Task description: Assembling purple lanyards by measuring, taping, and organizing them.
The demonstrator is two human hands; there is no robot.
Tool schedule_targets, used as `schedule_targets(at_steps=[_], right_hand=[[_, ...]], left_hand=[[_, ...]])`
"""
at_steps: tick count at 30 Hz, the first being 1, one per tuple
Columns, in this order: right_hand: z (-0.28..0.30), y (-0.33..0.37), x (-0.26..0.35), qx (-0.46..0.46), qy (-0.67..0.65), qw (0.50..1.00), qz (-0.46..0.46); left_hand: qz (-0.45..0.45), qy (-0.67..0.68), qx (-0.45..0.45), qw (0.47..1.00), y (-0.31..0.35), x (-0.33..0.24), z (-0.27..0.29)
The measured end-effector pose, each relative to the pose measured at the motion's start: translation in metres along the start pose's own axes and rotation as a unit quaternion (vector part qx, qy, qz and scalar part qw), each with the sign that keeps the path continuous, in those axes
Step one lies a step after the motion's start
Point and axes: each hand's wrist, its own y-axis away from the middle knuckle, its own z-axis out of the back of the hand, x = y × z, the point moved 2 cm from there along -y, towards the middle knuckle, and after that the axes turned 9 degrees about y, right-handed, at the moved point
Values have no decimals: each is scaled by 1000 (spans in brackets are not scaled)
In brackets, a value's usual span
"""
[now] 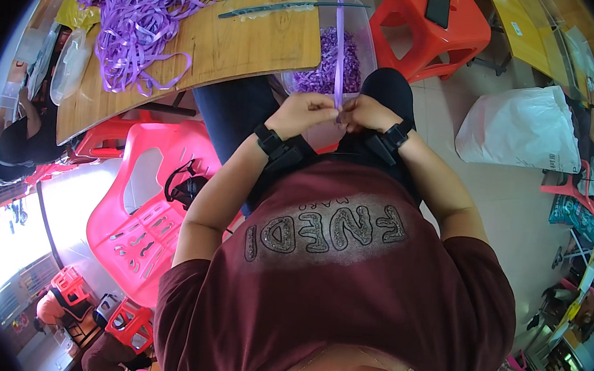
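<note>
A flat purple ribbon runs from the far end of a strip fixed at the table's edge straight toward me, and its near end is between my fingers. My left hand pinches it from the left side. Close against those fingertips, my right hand is also closed in a pinch on the ribbon end. Fine detail between the fingertips is too small to make out. Under the ribbon, a clear plastic bin holds many short purple ribbon pieces.
On the wooden table lie a tangled heap of purple ribbon and two dark strips taped down. A red stool carries a phone. A white sack stands right; a pink chair is left. People sit farther off.
</note>
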Motion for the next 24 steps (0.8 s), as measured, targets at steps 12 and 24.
schedule_targets(at_steps=[12, 24], right_hand=[[-7, 5, 0, 80, -33, 996, 21], [-2, 5, 4, 52, 45, 997, 28]], left_hand=[[-15, -124, 36, 991, -21, 33, 8], [-108, -57, -132, 984, -34, 4, 9]])
